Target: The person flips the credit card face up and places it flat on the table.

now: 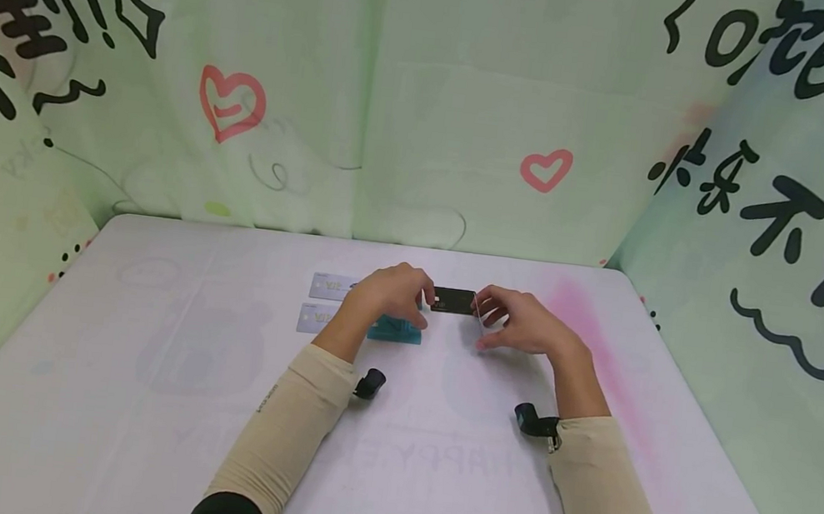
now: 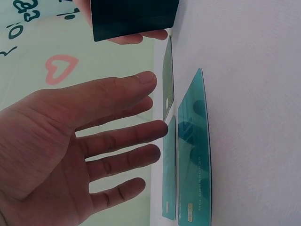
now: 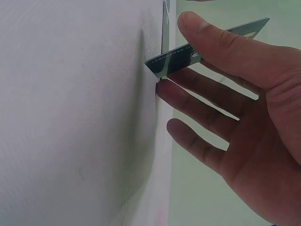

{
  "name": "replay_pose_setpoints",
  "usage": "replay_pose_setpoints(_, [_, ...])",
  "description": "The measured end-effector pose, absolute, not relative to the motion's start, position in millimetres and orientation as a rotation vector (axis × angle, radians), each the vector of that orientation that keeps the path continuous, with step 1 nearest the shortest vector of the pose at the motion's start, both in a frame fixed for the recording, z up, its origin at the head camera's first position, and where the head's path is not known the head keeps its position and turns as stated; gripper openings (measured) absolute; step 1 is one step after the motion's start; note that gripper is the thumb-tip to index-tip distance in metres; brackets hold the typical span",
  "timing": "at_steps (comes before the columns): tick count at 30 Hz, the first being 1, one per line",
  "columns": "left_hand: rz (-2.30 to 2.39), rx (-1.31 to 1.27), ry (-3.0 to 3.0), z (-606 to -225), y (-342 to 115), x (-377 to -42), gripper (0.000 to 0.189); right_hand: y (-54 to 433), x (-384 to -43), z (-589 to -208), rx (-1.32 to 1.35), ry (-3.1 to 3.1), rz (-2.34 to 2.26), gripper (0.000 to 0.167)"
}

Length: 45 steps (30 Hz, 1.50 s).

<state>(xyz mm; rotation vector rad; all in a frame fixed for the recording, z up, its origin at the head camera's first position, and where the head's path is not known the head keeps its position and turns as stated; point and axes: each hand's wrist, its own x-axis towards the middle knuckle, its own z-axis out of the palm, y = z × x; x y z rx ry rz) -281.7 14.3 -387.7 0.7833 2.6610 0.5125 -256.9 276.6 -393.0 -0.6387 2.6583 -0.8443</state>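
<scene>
My right hand [image 1: 518, 320] pinches a dark card [image 3: 181, 61] between thumb and fingers, tilted and raised off the table. In the left wrist view this card [image 2: 134, 19] shows its dark face at the top, with fingertips behind it. My left hand [image 1: 395, 293] has its fingers extended and holds nothing. It hovers over a teal card [image 2: 195, 155] lying flat; a second teal card [image 2: 170, 174] lies beyond that one, mostly covered by the hand in the head view. A black card [image 1: 453, 301] lies on the table between my hands.
Two pale lilac cards, an upper one [image 1: 329, 286] and a lower one [image 1: 315, 319], lie to the left of my left hand. The white table [image 1: 141, 396] ends at a green curtain [image 1: 426, 124] behind, with curtains along both sides too.
</scene>
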Motion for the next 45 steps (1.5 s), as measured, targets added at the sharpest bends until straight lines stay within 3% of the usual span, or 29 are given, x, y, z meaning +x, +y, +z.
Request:
replay_pose_setpoints(30, [0.525,0.821,2.676,-386.7,15.7,-281.1,0.042,267.3,-254.7,-390.7,-0.604,2.733,-0.635,0.061])
replay_pose_setpoints(45, [0.496,0.854,2.697,-388.6,24.7,-279.3,0.055,261.5,-253.6,-392.1,-0.635,2.778,-0.574,0.06])
